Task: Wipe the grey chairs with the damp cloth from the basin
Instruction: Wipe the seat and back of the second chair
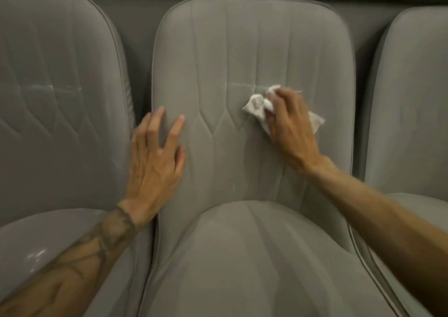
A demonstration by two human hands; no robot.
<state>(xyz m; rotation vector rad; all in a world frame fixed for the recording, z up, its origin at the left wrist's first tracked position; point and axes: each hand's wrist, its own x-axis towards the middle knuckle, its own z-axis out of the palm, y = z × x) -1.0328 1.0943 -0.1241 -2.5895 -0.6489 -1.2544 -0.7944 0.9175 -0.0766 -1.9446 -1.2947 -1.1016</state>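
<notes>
Both forearms reach forward; the left hand (pixel 155 156) lies flat, fingers spread, while the right hand (pixel 291 127) grips the cloth (pixel 254 105).

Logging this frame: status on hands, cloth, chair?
Right hand grips white cloth on middle chair's backrest. Left hand rests on its left edge. No obstruction seen.

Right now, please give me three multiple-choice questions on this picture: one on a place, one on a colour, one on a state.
1. Where does the cloth lie? A) on the floor B) on the middle chair's backrest C) in a basin
2. What colour is the cloth? A) blue B) white C) red
3. How is the left hand? A) gripping the cloth B) closed in a fist C) open, fingers spread on the backrest
Answers: 1 B, the right hand holds it there; 2 B, it shows white against grey; 3 C, its fingers hold nothing.
</notes>
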